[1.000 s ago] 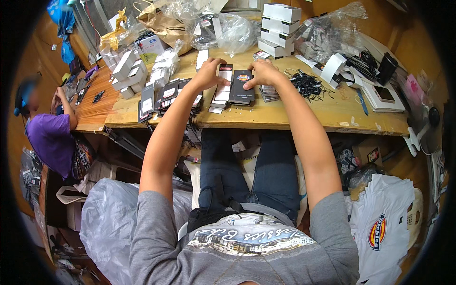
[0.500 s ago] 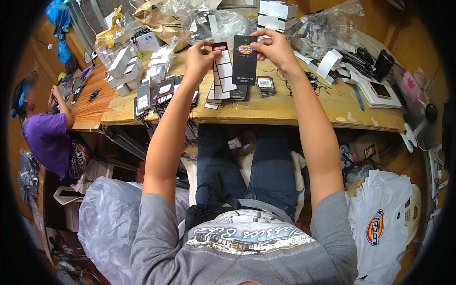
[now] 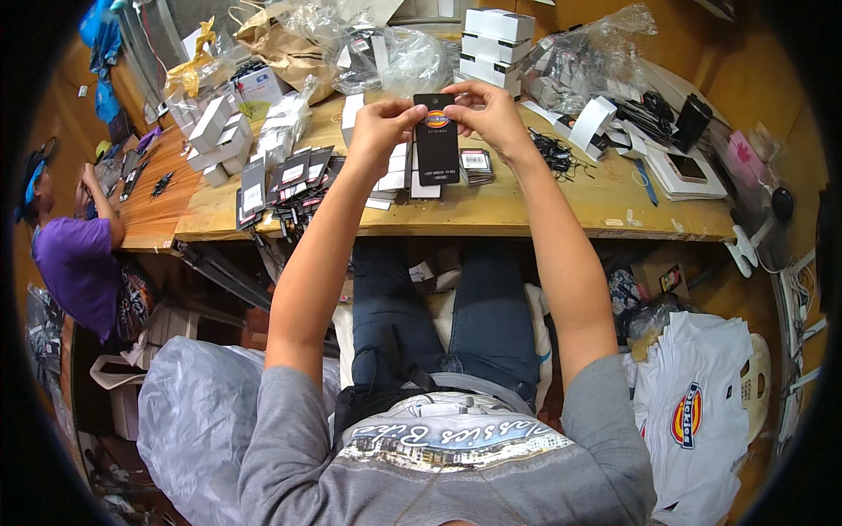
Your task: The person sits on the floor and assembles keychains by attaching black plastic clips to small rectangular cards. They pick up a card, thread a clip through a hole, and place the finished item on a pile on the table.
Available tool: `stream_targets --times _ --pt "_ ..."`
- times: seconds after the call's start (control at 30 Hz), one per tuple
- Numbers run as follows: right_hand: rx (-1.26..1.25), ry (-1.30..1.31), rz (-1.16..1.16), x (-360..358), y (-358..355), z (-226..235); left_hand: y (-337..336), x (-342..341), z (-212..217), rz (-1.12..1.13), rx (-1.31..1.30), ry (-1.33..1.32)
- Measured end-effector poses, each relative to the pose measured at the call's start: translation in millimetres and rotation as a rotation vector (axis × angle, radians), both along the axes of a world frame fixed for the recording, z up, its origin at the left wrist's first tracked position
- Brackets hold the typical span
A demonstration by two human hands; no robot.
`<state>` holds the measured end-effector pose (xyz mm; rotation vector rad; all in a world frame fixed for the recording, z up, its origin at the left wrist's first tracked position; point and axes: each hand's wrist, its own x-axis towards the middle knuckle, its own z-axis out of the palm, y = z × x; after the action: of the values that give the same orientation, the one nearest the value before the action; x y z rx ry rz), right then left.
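Observation:
In front of me, over the table, a black hang tag [image 3: 437,153] with a colourful logo hangs upright between my hands. My left hand [image 3: 386,127] is closed in a pinch at its upper left edge. Thumb and fingers of my right hand [image 3: 491,116] grip the tag's upper right corner. White paneled cards [image 3: 396,171] show partly behind the tag; whether one is held with it I cannot tell. Just right of the tag lies a small stack of labelled tags [image 3: 476,164]. A spread pile of black tags [image 3: 298,175] lies left of my left forearm.
White boxes [image 3: 495,48] are stacked at the back, with more boxes [image 3: 219,140] at left. Black cords [image 3: 557,155], a white roll [image 3: 593,123] and a phone [image 3: 687,168] lie at right. A person in a purple shirt [image 3: 79,272] sits at the far left.
The paneled card that my left hand held apart has come together with the black tag and is mostly hidden. Both hands have drawn closer together and slightly lower.

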<state>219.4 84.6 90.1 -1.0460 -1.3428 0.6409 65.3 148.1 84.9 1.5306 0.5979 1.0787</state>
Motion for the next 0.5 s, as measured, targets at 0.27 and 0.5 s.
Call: stream_targets --times 0.27,0.5 --pt "-0.344 -0.788 -0.382 62 7 -62 -18 -26 -13 0.062 -0.122 -0.052" --pt "-0.333 -0.685 -0.408 55 -1 -49 -34 -25 -37 -0.049 -0.099 -0.217"
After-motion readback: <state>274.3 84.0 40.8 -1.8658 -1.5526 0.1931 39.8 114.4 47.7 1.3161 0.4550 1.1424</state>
